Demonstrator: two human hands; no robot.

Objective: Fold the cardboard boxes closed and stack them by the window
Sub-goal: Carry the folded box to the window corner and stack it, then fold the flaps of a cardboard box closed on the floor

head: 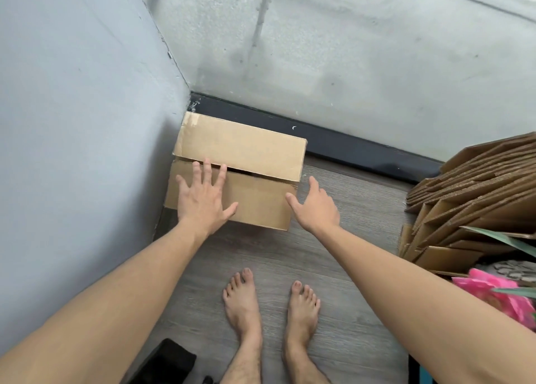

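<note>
The grey wood-look floor (333,253) runs up to a dark baseboard (348,143) under a rough pale wall (348,50); a smoother bluish wall (72,122) closes off my left side, and the two meet in a corner. The cardboard box (246,163) sits on the floor pushed into that corner, against the left wall and close to the baseboard, its two top flaps folded down with a narrow gap between them. To my right a heap of flattened cardboard (470,198) leans in layers, well apart from the box, with a pink flower (493,293) and green leaves lying at its near edge. My bare feet (269,305) stand just behind the box. A black object (168,360) lies on the floor by my left foot; I cannot tell what it is. My left hand (203,201) lies flat on the near flap, fingers spread, its grip released. My right hand (316,206) is at the box's right end, fingers straight, grasping nothing.
</note>
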